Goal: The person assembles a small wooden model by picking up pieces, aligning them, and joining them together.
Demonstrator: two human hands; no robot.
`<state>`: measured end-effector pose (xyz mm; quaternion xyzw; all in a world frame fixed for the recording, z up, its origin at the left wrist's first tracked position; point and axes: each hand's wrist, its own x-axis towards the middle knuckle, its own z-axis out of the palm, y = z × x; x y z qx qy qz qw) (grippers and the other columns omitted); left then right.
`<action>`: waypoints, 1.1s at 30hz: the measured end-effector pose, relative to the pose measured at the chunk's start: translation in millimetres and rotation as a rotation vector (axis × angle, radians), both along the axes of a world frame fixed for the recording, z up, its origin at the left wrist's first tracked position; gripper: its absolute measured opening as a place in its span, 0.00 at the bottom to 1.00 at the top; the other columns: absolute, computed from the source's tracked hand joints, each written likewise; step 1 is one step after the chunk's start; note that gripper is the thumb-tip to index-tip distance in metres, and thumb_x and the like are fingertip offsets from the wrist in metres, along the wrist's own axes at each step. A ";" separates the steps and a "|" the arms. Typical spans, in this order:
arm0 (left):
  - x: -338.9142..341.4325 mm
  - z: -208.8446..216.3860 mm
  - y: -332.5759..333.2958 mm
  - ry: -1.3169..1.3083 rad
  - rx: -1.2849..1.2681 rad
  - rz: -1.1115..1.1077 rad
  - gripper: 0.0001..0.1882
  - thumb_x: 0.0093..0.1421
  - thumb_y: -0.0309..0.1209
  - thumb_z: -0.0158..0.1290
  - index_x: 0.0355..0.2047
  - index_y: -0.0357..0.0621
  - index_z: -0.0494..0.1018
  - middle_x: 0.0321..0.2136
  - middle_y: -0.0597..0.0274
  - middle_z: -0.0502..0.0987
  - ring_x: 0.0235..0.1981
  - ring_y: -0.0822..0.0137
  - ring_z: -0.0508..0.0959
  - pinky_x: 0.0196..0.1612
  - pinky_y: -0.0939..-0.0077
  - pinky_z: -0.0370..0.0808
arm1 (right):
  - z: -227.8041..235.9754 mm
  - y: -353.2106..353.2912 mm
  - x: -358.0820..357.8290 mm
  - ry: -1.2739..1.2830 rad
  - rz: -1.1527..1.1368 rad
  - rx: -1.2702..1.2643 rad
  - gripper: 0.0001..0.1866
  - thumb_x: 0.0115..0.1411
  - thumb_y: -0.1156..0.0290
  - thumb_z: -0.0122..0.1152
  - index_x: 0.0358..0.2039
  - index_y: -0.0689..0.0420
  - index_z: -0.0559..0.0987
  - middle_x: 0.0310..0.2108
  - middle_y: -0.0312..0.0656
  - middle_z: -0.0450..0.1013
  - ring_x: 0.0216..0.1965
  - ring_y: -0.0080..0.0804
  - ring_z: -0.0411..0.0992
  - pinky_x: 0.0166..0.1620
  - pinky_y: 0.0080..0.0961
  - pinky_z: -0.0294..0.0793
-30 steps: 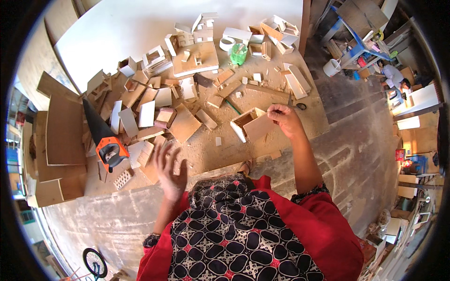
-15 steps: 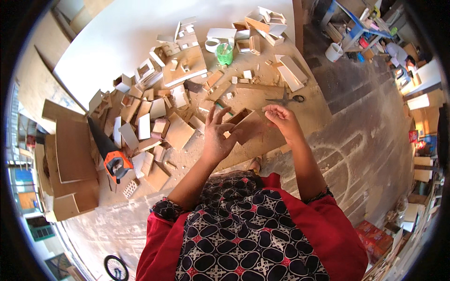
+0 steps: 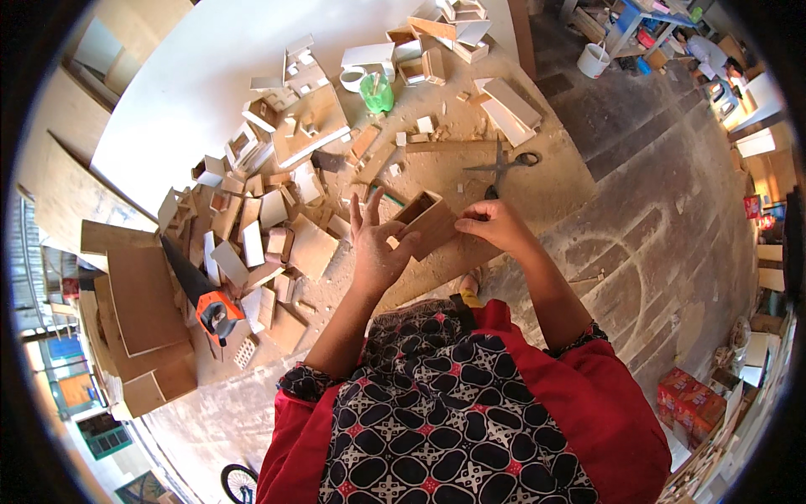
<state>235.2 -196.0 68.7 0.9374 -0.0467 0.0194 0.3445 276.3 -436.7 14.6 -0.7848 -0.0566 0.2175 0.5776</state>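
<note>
A small open-topped wooden box (image 3: 435, 228) sits tilted near the front edge of the worktable, between my hands. My left hand (image 3: 379, 252) grips its left side with thumb and forefinger, the other fingers raised and stretched. Thumb and forefinger of my right hand (image 3: 497, 227) are pinched together at the box's right side; whatever they hold is too small to make out. Just beyond the right hand lie black-handled scissors (image 3: 501, 166), blades spread. A thin green object (image 3: 391, 196) shows partly behind the box.
Wood offcuts (image 3: 252, 242) crowd the table's left, beside an orange-handled handsaw (image 3: 218, 315). Farther back stand a wooden house-like model (image 3: 312, 126), a green cup (image 3: 377, 94) and a tape roll (image 3: 353, 79). An open cardboard box (image 3: 147, 298) borders the left; a white bucket (image 3: 593, 60) is on the floor.
My right hand has come lower and slightly left, its fingers now against the box's side. The box appears sharper than before. The whole view has shifted a little.
</note>
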 end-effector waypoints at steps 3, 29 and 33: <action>-2.3 -2.4 0.7 0.003 0.009 0.011 0.09 0.46 0.36 0.62 0.25 0.44 0.82 0.64 0.48 0.57 0.67 0.37 0.41 0.66 0.45 0.42 | -0.5 2.2 -0.6 0.030 0.014 -0.036 0.16 0.54 0.64 0.68 0.35 0.64 0.81 0.29 0.35 0.77 0.30 0.19 0.70 0.35 0.20 0.70; -19.6 -19.3 21.2 -0.070 -0.204 0.141 0.14 0.49 0.26 0.53 0.36 0.54 0.80 0.60 0.50 0.63 0.67 0.43 0.49 0.67 0.50 0.47 | -6.2 2.3 -8.7 0.356 -0.159 0.214 0.15 0.54 0.67 0.69 0.36 0.65 0.80 0.24 0.32 0.73 0.20 0.15 0.64 0.23 0.14 0.62; -27.3 -17.7 23.0 -0.036 -0.190 0.145 0.14 0.50 0.29 0.54 0.38 0.53 0.80 0.62 0.52 0.63 0.68 0.46 0.47 0.67 0.51 0.47 | -10.3 1.3 -8.6 0.355 -0.143 0.249 0.15 0.54 0.67 0.69 0.37 0.65 0.79 0.24 0.32 0.73 0.20 0.15 0.64 0.23 0.14 0.63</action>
